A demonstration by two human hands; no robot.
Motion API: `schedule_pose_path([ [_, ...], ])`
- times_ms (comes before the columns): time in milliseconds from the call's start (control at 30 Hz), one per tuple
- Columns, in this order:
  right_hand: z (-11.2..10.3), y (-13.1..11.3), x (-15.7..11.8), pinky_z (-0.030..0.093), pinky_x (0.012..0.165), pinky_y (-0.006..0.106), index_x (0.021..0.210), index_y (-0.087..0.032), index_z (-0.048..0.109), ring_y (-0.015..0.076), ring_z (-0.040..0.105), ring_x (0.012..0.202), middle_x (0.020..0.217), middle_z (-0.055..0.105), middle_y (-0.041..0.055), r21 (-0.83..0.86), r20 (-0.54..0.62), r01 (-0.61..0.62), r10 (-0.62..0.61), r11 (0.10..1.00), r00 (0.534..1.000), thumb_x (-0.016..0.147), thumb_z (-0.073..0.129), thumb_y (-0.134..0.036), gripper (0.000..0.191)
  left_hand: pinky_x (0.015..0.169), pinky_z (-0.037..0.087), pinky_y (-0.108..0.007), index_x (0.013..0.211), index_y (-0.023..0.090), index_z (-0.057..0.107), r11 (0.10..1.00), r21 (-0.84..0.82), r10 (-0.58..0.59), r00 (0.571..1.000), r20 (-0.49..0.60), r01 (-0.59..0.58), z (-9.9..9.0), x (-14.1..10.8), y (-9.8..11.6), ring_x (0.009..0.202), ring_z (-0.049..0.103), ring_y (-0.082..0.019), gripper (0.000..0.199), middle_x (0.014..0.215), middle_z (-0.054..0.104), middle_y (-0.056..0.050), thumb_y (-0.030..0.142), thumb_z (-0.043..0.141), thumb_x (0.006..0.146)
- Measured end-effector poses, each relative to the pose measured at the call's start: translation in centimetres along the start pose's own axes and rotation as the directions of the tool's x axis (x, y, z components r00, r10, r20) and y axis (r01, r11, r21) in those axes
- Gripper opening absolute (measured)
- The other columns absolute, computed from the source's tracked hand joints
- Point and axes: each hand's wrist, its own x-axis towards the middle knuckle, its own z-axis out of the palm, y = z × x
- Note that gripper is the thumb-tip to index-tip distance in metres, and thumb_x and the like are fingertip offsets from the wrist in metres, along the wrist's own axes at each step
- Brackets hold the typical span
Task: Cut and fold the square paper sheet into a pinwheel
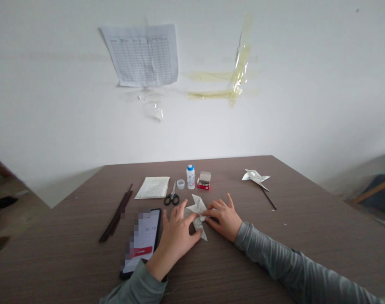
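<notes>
A folded paper pinwheel [197, 205] with printed lines lies on the table between my two hands. Thumb and index finger of my left hand [179, 230] rest on its left and lower side, holding it, while the other fingers are spread. From the right, my right hand [224, 217] has its thumb and index finger pinched at the pinwheel's centre. Whether something small sits between those fingertips cannot be made out. Just beyond the pinwheel are black-handled scissors [171, 198] and a red box of small metal pieces [204, 181].
A phone [148, 236] lies beside my left forearm, with dark sticks [118, 215] further left. Toward the back are stacked paper sheets [152, 187], a small clear cup [180, 184] and a blue-capped bottle [191, 177]. Another pinwheel on a stick [256, 176] lies at right.
</notes>
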Motion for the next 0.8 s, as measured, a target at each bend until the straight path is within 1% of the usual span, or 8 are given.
schedule_pose_path([
  [133, -0.1, -0.3, 0.1, 0.024, 0.155, 0.095, 0.142, -0.042, 0.1, 0.0349, 0.081, 0.144, 0.137, 0.092, 0.0067, -0.009, 0.025, -0.013, 0.013, 1.0, 1.0, 0.122, 0.078, -0.024, 0.034, 0.153, 0.037, -0.093, 0.155, 0.035, 0.097, 1.0, 0.018, 0.0, 1.0, 0.024, -0.001, -0.2, -0.1, 0.1, 0.184, 0.06, -0.054, 0.047, 0.2, 0.063, -0.019, 0.03, 0.096, 0.108],
  [233, -0.7, -0.6, 0.1, 0.025, 0.154, 0.095, 0.141, -0.042, 0.1, 0.0347, 0.081, 0.144, 0.137, 0.092, 0.0061, -0.02, 0.026, -0.019, 0.02, 1.0, 0.999, 0.121, 0.08, -0.023, 0.034, 0.153, 0.037, -0.093, 0.154, 0.035, 0.097, 0.999, 0.038, 0.0, 0.999, 0.035, -0.001, -0.4, -0.1, 0.2, 0.184, 0.06, -0.052, 0.044, 0.199, 0.064, -0.019, 0.029, 0.093, 0.111],
  [400, -1.6, -1.1, -0.1, 0.024, 0.154, 0.096, 0.142, -0.038, 0.099, 0.0353, 0.082, 0.147, 0.142, 0.094, 0.0077, 0.004, 0.051, -0.016, 0.015, 1.0, 0.999, 0.121, 0.078, -0.02, 0.034, 0.151, 0.04, -0.093, 0.15, 0.037, 0.099, 1.0, 0.029, 0.007, 1.0, 0.022, -0.008, -0.3, 0.0, 0.2, 0.182, 0.062, -0.054, 0.043, 0.197, 0.067, -0.017, 0.029, 0.095, 0.108],
  [500, -1.6, -1.2, -0.1, 0.023, 0.156, 0.094, 0.144, -0.038, 0.098, 0.0354, 0.083, 0.147, 0.141, 0.094, 0.0071, 0.009, 0.05, -0.025, 0.024, 1.0, 0.998, 0.12, 0.078, -0.02, 0.036, 0.153, 0.038, -0.09, 0.155, 0.037, 0.096, 0.999, 0.048, -0.009, 0.999, 0.033, 0.007, -0.2, 0.0, 0.1, 0.184, 0.06, -0.052, 0.045, 0.201, 0.063, -0.017, 0.031, 0.093, 0.11],
  [600, -1.3, -1.2, 0.0, 0.024, 0.156, 0.095, 0.146, -0.039, 0.097, 0.0361, 0.082, 0.146, 0.14, 0.093, 0.0069, 0.012, 0.044, -0.015, 0.014, 1.0, 0.999, 0.12, 0.077, -0.02, 0.038, 0.154, 0.038, -0.088, 0.159, 0.04, 0.094, 0.998, 0.055, -0.02, 0.999, 0.042, 0.018, -0.1, 0.0, -0.1, 0.185, 0.06, -0.049, 0.05, 0.202, 0.061, -0.015, 0.031, 0.093, 0.11],
  [800, -1.4, -1.3, 0.0, 0.026, 0.154, 0.097, 0.145, -0.042, 0.099, 0.037, 0.081, 0.146, 0.141, 0.092, 0.0078, -0.008, 0.055, -0.007, 0.007, 1.0, 0.998, 0.121, 0.076, -0.02, 0.039, 0.152, 0.039, -0.091, 0.153, 0.043, 0.098, 1.0, 0.013, -0.005, 1.0, 0.002, 0.005, 0.2, 0.0, -0.4, 0.18, 0.063, -0.054, 0.051, 0.198, 0.067, -0.013, 0.032, 0.097, 0.104],
])
